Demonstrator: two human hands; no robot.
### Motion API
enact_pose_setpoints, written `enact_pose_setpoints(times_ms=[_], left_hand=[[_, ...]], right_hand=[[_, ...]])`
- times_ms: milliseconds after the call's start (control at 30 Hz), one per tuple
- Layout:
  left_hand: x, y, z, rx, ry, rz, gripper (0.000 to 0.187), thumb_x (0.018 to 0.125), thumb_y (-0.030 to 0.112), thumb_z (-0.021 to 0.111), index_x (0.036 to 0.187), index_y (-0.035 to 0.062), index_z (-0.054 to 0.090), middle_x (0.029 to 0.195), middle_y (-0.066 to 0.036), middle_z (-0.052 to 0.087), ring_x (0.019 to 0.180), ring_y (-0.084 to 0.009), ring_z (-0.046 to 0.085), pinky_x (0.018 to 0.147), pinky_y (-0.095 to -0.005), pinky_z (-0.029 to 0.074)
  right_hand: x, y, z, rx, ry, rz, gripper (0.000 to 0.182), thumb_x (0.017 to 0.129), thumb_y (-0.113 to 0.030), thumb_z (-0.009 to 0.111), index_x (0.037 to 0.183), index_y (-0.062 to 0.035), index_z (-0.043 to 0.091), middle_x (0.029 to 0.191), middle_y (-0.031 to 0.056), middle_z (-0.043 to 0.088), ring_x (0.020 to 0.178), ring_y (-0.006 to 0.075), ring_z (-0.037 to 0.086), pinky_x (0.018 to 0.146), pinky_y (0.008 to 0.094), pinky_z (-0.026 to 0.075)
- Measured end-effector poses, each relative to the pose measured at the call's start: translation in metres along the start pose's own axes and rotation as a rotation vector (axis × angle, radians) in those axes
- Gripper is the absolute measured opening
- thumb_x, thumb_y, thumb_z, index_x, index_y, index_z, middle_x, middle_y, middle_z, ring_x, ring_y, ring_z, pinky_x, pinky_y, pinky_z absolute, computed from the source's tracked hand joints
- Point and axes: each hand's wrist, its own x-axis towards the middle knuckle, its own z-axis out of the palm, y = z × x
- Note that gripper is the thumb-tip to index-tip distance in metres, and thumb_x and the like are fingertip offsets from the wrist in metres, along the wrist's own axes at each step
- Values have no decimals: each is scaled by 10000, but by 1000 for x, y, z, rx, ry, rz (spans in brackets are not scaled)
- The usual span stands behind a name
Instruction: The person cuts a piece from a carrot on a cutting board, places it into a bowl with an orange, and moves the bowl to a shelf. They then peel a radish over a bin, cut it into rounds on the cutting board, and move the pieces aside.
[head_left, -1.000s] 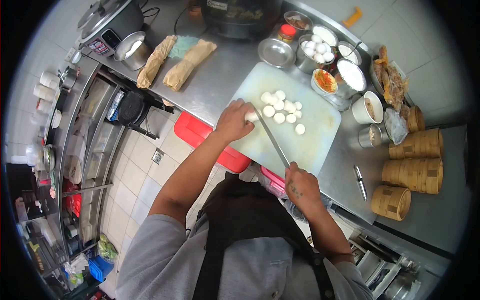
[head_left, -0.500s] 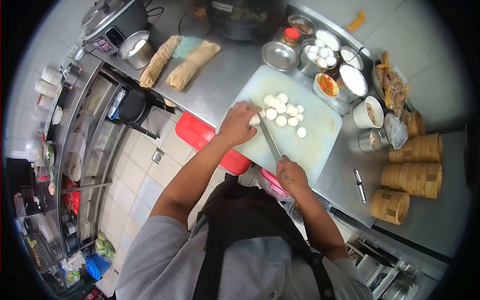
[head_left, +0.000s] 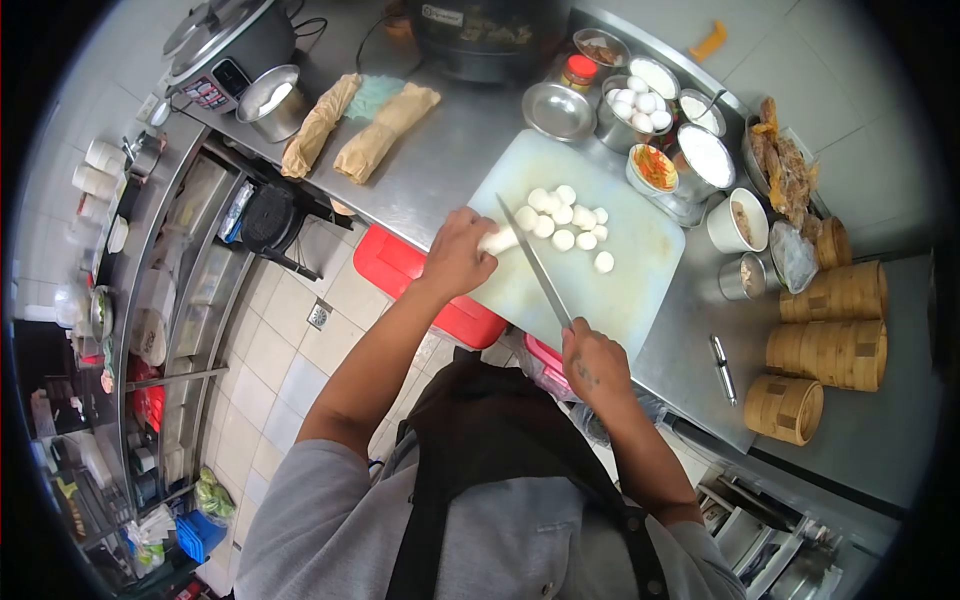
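Observation:
My right hand (head_left: 596, 362) grips the handle of a long kitchen knife (head_left: 537, 258). Its blade slants up and left over the white cutting board (head_left: 635, 305), right at the end of a white dough roll (head_left: 499, 241). Over the board's left edge, my left hand (head_left: 460, 256) has its fingers closed on that roll, and part of it is hidden under them. Several cut dough pieces (head_left: 563, 240) lie in a loose cluster beyond the blade, with one piece (head_left: 603, 262) a little apart to the right.
Behind the board stand a bowl of eggs (head_left: 637, 106), a metal dish (head_left: 558, 111) and a container of orange-red food (head_left: 652, 168). A peeler (head_left: 723, 370) and bamboo steamers (head_left: 827, 354) are at the right. Two brown paper-wrapped bundles (head_left: 385, 132) lie at the left.
My left hand has drawn back to the left with the dough roll, so more of the roll shows. The knife's handle has shifted slightly right and nearer my body.

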Motion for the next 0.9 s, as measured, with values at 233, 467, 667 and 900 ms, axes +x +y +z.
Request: enact_pose_setpoints(times_ms=[233,467,667,900], left_hand=[[3,7,1,-3,-38,-33,353,711,77,656,1063,92,644,1000,-127,526,1018,-338,532,869,-437,472],[2,7,4,19,-76,-45,388,708,89,657,1094,95,620,1016,-126,523,1031,-336,534,871,-443,474],[-11,1,2,-29,-24,-68,395,704,102,657,1095,73,599,1051,-136,532,1065,-351,533,883,-457,472],[4,7,13,-40,-29,-104,417,688,96,664,1097,57,596,1057,-138,551,1048,-345,548,881,-431,481]], right_hand=[[-14,-9,-11,-43,-64,-19,218,993,-166,498,875,13,537,694,250,652,659,421,673,629,503,540],[6,6,34,51,-90,-34,218,979,-173,501,952,37,554,763,263,663,752,456,666,694,523,528],[38,23,35,208,-179,67,289,985,-245,486,1010,30,570,855,273,673,846,468,658,789,537,505],[38,19,23,188,-65,83,288,995,-279,491,966,-5,577,830,265,670,821,466,653,768,544,497]])
